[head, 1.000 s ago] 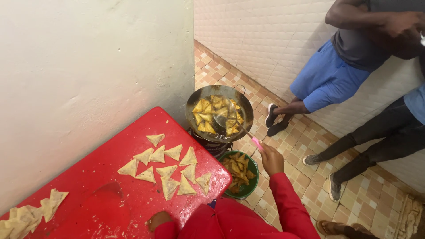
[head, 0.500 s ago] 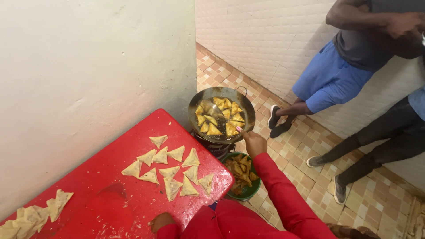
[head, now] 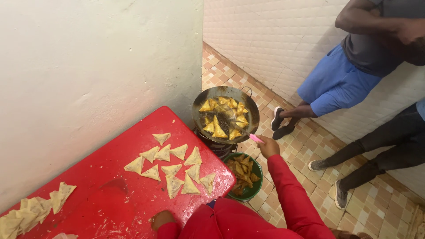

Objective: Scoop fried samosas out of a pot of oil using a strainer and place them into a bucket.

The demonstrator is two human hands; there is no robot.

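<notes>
Your right hand [head: 268,146] closes around the pink handle [head: 256,138] of a skimmer whose head is hard to make out among the frying triangles in the pan [head: 200,116] at one o'clock, while your left hand [head: 162,219], fingers hidden, rests on the red table [head: 119,199] at six o'clock.

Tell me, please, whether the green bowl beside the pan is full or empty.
Partly full: the green bowl holds a pile of browned fried triangles, with its rim clear above them.
</notes>
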